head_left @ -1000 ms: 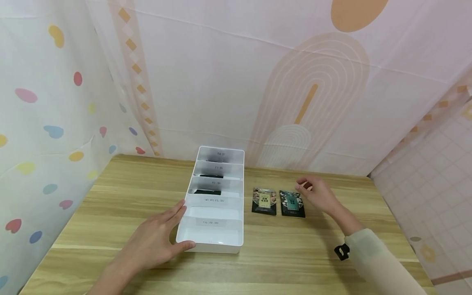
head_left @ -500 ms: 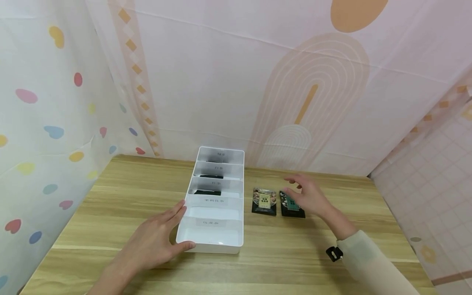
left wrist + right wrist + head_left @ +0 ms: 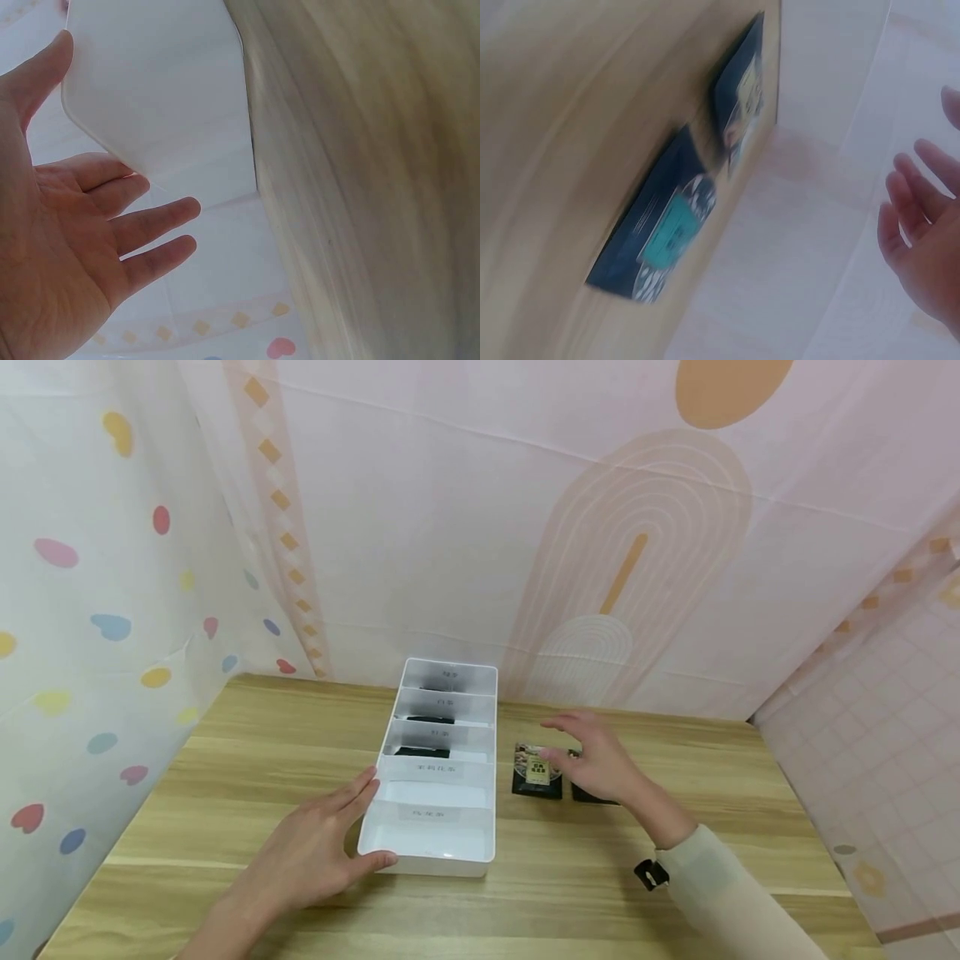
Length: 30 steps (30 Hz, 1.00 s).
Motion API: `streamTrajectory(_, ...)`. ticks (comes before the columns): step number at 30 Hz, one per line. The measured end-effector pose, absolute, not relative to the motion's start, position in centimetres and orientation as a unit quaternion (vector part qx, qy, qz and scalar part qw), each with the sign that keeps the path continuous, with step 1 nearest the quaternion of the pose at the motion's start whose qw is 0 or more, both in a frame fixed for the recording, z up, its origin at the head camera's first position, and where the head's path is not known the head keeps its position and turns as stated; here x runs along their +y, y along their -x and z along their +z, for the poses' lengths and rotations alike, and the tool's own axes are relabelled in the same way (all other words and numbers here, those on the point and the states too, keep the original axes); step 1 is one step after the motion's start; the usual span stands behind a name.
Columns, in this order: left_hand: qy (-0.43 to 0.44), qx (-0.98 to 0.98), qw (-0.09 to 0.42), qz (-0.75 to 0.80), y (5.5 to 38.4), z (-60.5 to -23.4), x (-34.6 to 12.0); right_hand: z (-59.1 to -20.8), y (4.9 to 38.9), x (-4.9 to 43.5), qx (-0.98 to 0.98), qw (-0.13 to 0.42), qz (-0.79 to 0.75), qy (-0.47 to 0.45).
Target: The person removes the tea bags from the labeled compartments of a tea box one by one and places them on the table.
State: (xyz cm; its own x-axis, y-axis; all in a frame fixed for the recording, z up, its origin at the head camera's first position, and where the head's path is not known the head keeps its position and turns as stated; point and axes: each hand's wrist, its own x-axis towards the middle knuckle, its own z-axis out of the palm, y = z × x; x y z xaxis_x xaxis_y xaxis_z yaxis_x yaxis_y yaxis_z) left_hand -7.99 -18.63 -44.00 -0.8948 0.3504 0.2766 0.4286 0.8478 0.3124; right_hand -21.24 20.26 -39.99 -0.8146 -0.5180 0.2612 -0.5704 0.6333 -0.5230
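My left hand (image 3: 318, 847) rests against the near left corner of a white divided storage box (image 3: 429, 864). Its thumb touches the front rim and its straight fingers lie along the left side; the left wrist view shows these fingers (image 3: 157, 225) spread beside the white wall. Above two flat tea sachets, my right hand (image 3: 596, 760) hovers with nothing in it, thumb and fingers apart. One is a black sachet with a yellow label (image 3: 538, 783). The other, a black sachet with a teal label (image 3: 667, 232), is mostly covered by the hand in the head view.
Dark sachets (image 3: 422, 752) lie in the box's far compartments, each with a printed label on its divider. The box and loose sachets are on a wooden table (image 3: 600, 893). Patterned cloth (image 3: 420, 527) hangs behind and at both sides. A black clip (image 3: 651, 874) dangles at the right sleeve.
My right hand has moved left, from beside the teal-labelled sachet to over the yellow-labelled one. The left hand, box and sachets have stayed in place.
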Motion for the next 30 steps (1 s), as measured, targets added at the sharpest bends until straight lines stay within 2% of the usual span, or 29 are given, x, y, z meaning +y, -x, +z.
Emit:
streamTrajectory(11, 0.209, -0.954, 0.114, -0.184, 8.0, -44.1, -18.7, -40.1, 21.0, 16.9, -0.899, 0.064, 0.283, -0.328)
streamTrajectory(17, 0.195, -0.956, 0.091, -0.197, 7.8, -44.1, -18.6, -40.2, 20.8, 15.2, -0.891, 0.072, 0.279, -0.349)
streamTrajectory(30, 0.194, -0.957, 0.086, -0.199, 7.7, -44.2, -18.8, -40.9, 20.5, 11.4, -0.888, 0.008, 0.297, -0.352)
